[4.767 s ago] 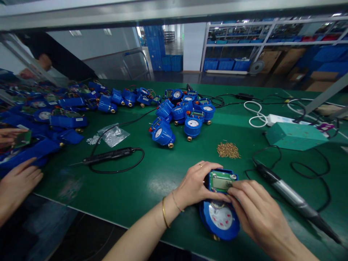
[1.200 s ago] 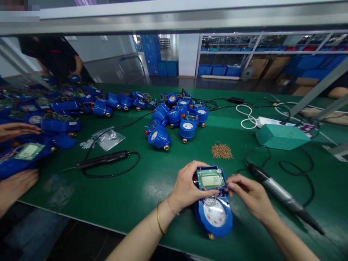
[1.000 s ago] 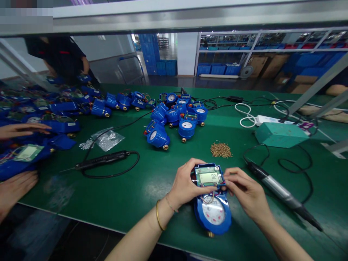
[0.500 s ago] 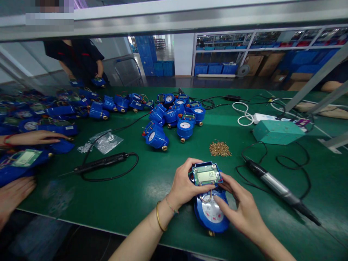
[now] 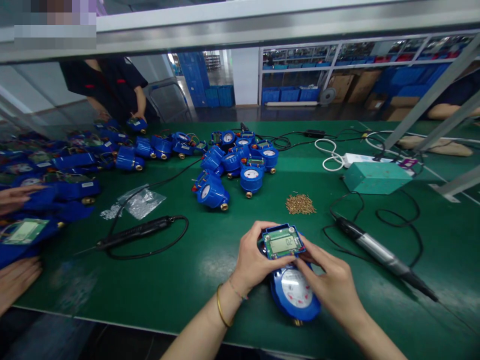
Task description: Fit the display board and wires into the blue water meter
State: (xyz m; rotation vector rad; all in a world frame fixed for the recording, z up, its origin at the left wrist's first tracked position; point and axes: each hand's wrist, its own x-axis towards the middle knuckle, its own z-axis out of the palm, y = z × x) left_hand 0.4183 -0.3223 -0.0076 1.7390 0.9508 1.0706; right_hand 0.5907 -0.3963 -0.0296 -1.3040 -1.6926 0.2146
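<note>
One water meter in hand, near edge of the table, right of centre. One circuit board sits on its far end.

- Meter: long axis runs near edge to far edge, leaning slightly left at the far end. Round white dial faces up at the near end, with a brass fitting poking toward the near edge. Glossy blue plastic shell.
- Board: green, rectangular, with a grey LCD reading "02", tilted face up.
- Left hand: fingers curled round the board's left side, thumb along its near edge. Two thin bracelets on the wrist.
- Right hand: fingers drawn together, pinching the board's right near corner.

Two electric screwdrivers, both corded: a black one toward the left, a silver-and-black one toward the right. One loose heap of small brass screws just beyond the meter. One teal metal box toward the far right. One crinkled clear plastic bag. Cluster of blue meters mid-table, too overlapped to count. A co-worker's hand rests at the left near corner.
</note>
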